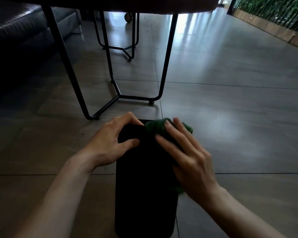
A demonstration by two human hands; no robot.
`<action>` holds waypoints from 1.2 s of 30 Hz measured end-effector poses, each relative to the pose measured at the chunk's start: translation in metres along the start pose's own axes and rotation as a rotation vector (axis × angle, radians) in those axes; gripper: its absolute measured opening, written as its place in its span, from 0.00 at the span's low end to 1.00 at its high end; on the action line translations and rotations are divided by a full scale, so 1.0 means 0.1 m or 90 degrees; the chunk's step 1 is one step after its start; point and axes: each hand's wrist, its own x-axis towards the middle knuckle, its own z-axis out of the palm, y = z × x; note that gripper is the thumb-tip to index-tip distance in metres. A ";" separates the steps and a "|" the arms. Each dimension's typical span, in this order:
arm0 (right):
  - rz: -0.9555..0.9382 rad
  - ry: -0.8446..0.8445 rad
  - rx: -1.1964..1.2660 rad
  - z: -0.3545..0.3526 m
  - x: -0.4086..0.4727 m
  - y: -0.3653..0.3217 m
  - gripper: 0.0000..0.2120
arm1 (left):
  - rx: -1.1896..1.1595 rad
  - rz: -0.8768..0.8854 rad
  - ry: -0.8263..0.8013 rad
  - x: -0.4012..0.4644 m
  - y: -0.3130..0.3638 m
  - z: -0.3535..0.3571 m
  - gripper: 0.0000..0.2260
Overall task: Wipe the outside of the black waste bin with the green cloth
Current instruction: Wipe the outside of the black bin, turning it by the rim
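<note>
One tall black plastic waste bin (143, 177) lying on the grey tiled floor (230, 117) — long axis away from me. My left hand (110, 143) grips its far end; right hand (187, 158), fingers straight, presses one green cloth (155, 127) onto it.

Left hand (110, 143) grips the black waste bin (144, 194) while right hand (187, 160) presses the green cloth (155, 126) against it.

Floor (230, 93): large grey glossy tiles, window light reflected at centre and far right. Table (127, 4) overhead, black bent-metal legs (167, 54) on small feet. A 2nd black metal frame (126, 47) behind it. Dark leather sofa (15, 28) at left. Green foliage wall (273, 12) with wooden base, upper right.
</note>
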 end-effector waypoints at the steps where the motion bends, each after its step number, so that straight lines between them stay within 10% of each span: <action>1: 0.010 0.007 -0.012 0.03 0.07 -0.01 0.16 | 0.000 0.000 0.004 0.00 0.00 0.00 0.13; 8: -0.339 -0.220 -0.097 0.12 -0.85 -0.34 0.17 | 0.006 -0.025 0.024 -0.04 -0.03 -0.02 0.13; 16: -0.058 -0.058 -0.039 -0.01 0.07 -0.12 0.15 | 0.012 0.011 0.018 -0.02 0.03 0.00 0.13; 23: -0.340 -0.245 -0.073 0.02 -0.84 -0.34 0.14 | 0.013 0.000 0.021 -0.04 0.00 0.00 0.14; 30: -0.039 -0.044 -0.021 -0.01 0.02 -0.09 0.15 | -0.005 0.017 -0.004 0.02 -0.01 0.01 0.13; 36: -0.353 -0.218 -0.086 0.11 -0.81 -0.35 0.15 | -0.006 -0.004 0.008 0.01 -0.10 0.01 0.14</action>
